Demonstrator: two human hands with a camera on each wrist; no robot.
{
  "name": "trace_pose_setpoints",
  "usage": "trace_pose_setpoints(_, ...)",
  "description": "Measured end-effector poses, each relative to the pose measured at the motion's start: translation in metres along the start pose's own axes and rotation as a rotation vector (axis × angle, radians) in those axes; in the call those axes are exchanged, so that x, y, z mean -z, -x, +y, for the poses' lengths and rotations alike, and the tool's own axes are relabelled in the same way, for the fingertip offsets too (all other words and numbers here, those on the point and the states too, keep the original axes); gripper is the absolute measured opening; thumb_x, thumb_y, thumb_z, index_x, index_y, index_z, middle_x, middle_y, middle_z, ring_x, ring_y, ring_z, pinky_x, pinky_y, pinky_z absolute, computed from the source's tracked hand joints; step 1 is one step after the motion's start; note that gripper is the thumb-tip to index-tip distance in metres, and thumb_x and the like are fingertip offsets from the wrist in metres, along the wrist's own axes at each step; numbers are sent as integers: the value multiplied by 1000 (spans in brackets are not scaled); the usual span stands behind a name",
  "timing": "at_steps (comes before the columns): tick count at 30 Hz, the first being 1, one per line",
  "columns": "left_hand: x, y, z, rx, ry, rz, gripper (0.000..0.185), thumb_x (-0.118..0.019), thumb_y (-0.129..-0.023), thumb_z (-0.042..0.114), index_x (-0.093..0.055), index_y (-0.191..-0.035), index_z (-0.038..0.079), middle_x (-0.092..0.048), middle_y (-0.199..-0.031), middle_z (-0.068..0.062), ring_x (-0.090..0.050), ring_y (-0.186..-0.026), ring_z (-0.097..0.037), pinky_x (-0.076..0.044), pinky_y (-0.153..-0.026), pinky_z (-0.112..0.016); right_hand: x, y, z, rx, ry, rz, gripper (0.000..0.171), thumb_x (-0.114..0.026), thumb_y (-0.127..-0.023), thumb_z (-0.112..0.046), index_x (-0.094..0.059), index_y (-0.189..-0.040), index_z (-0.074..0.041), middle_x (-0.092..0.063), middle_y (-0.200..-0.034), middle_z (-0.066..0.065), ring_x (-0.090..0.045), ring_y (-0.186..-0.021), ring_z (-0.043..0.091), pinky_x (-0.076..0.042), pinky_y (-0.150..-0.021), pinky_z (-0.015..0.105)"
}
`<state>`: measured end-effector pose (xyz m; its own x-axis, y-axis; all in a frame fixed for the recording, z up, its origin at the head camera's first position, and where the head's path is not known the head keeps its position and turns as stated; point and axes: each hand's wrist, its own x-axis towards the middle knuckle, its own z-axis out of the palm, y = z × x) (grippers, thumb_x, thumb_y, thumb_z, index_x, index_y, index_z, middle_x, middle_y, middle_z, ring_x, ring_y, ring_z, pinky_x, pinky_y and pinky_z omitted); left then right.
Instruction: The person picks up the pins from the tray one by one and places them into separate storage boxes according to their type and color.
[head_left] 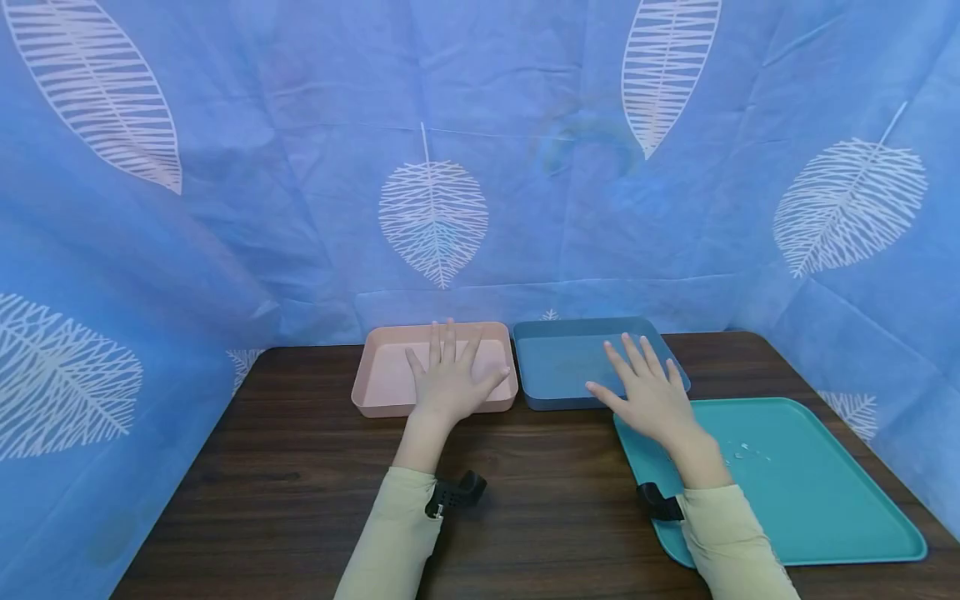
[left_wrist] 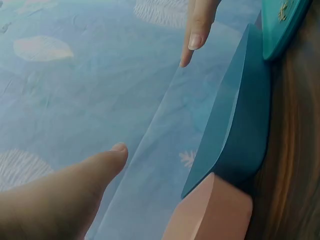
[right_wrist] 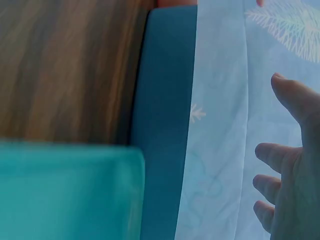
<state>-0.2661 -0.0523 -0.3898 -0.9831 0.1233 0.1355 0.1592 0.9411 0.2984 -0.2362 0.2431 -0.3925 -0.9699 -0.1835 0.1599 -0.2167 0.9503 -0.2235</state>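
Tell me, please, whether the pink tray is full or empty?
Empty, as far as visible: the pink tray shows bare floor around the left hand spread above it.

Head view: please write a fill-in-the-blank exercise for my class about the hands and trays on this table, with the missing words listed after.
1. The left hand is spread over the ____ tray.
2. The right hand is spread over the near right corner of the ____ tray.
3. The teal tray lies on the table's ____ side.
4. Both hands hold ____.

Missing words: pink; blue; right; nothing
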Motion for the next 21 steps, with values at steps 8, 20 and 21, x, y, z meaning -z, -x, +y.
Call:
trace_pose_setpoints(8,-10,7,26,-110,-20,10,83,-35,-87,78,-11,-156,38,1,-166,-4,8,-153,-28,1,-113,-71,8,21,30,-17,10,18,85,-45,-94,-64,-15,-157,-16,-6,-164,19,2,-151,41,-4,-110,73)
trace_pose_setpoints(20,-37,29,73,-291,-157,-32,84,-28,-86,82,1,-154,43,7,-166,0,12,-153,-24,-3,-117,-67,18,54,82,-67,36,70,86,-46,-94,-62,-6,-158,-19,1,-164,19,10,-150,41,-3,-106,76)
trace_pose_setpoints(21,-40,32,78,-313,-177,-31,84,-27,-86,82,2,-154,43,7,-166,0,11,-153,-24,-5,-117,-66,19,57,86,-72,39,72,87,-46,-94,-62,-6,-158,-19,2,-163,19,11,-150,41,-2,-105,76)
